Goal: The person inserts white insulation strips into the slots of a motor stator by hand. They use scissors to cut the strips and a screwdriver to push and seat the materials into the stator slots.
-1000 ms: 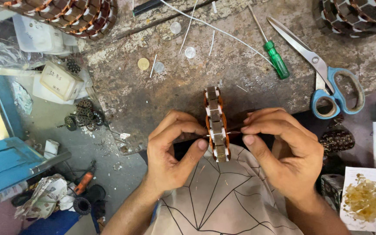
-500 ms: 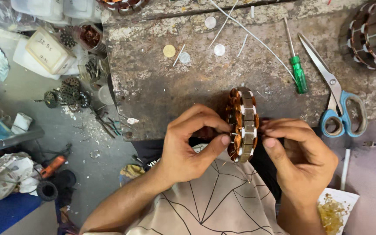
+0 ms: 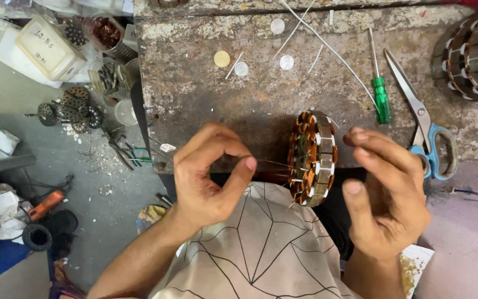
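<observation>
Rusty pitted bench [image 3: 206, 99] backs a ribbed copper-wound ring [image 3: 312, 158]; left hand [image 3: 208, 177] seemingly pinches thin wire [image 3: 275, 163] beside it, right hand [image 3: 385, 191] loosely open.

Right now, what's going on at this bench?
A person sits at a worn, stained workbench. The left hand pinches a thin wire running to a ring-shaped stator with copper windings, standing on edge at the bench's front. The right hand is open beside it, apparently not gripping. A green-handled screwdriver and blue-handled scissors lie to the right.
</observation>
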